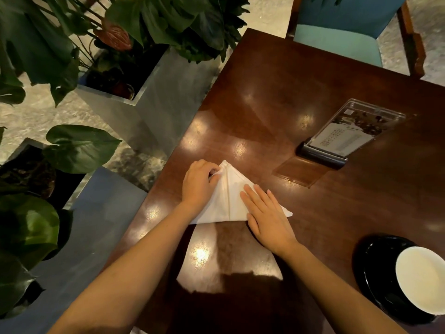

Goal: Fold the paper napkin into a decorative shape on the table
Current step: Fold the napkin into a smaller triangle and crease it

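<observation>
head view | paper napkin [228, 198]: white triangle lying flat on the dark wooden table [277, 97], apex pointing away, centre crease | left hand [198, 183]: on napkin's left flap, fingers curled, pinching the edge near the apex | right hand [266, 216]: open, palm flat, pressing napkin's right flap
</observation>
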The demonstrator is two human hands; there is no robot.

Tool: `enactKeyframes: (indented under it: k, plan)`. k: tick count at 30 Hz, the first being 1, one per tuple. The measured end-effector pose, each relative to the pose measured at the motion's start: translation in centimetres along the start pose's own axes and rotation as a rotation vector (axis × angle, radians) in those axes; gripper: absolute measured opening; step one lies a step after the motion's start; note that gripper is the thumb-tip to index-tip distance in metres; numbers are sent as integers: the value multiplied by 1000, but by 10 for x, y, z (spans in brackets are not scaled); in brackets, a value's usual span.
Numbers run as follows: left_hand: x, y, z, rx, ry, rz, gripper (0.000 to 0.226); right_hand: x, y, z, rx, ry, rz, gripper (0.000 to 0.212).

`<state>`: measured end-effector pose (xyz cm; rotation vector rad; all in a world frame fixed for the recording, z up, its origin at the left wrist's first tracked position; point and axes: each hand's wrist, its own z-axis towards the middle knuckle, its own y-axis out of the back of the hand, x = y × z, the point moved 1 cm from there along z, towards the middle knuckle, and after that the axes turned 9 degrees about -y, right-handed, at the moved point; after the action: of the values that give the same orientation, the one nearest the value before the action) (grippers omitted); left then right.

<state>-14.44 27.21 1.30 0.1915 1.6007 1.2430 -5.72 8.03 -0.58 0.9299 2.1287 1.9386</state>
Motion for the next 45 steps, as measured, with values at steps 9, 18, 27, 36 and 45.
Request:
enactKeyframes:
  k: [9,18,27,36,45]
  plan:
    - [6,-1,15,108,-13,-139,3,8,14,9,-83,-39,147,43]
    - [1,0,18,122,107,-212,2,42,34,98,-99,-305,298,14]
    - [0,-3,21,113,107,-147,5,29,29,97,-125,-348,462,4]
    - [0,-3,21,106,108,-161,7,33,33,105,-115,-285,600,5]
    - [-10,-2,7,10,43,9,27,29,18,103,-151,-119,391,6]
